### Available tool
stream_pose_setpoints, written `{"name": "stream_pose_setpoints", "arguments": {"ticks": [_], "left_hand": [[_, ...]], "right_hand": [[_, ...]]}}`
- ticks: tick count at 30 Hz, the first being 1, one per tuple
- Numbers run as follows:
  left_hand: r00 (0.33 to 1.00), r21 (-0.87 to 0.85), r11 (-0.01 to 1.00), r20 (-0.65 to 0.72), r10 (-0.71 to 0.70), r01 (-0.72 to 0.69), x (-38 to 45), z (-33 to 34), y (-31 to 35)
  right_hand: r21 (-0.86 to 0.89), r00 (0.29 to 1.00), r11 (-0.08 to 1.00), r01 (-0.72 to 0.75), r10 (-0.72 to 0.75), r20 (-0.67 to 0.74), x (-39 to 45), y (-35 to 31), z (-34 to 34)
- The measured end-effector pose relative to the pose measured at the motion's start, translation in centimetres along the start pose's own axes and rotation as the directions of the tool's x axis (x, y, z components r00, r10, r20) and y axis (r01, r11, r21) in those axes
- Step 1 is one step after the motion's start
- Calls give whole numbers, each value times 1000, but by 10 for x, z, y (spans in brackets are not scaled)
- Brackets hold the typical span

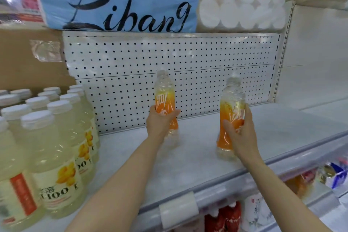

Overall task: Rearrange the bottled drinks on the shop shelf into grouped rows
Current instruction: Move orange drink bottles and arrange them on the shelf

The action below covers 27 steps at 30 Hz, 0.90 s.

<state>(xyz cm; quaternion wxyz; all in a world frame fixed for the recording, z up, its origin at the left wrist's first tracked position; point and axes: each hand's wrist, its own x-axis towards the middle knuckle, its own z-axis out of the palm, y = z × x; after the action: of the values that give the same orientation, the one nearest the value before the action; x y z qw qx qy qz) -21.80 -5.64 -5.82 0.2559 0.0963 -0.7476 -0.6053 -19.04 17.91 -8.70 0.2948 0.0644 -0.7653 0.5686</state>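
Head view: left hand (160,120) grips a clear plastic bottle with an orange label (165,103), fingers wrapped round its middle, near the white perforated back panel (188,58). Right hand (239,132) grips a 2nd clear orange-label bottle (232,107), tilted slightly, closer to the shelf's front edge. Both bottles are over the white shelf board (282,130), well apart. Rows of pale yellow white-capped drink bottles (54,137) stand at the shelf's left end.
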Motion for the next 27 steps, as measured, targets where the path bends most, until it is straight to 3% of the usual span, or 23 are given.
{"name": "stream_pose_setpoints", "arguments": {"ticks": [6,10,15,27], "left_hand": [[994,-104,989,-25,104,-106,-50,-47,40],[973,13,974,-44,227,-226,-103,-89,54],[950,39,950,-31,312,-311,-167,-152,54],[941,101,945,-111,321,-310,-273,-268,22]], "right_hand": [[186,996,980,75,-84,41,-55,-54,23],[249,991,961,121,-130,18,-99,-97,26],[244,990,960,135,-139,-3,-164,-140,31],[331,979,936,117,-165,123,-300,-195,53]]}}
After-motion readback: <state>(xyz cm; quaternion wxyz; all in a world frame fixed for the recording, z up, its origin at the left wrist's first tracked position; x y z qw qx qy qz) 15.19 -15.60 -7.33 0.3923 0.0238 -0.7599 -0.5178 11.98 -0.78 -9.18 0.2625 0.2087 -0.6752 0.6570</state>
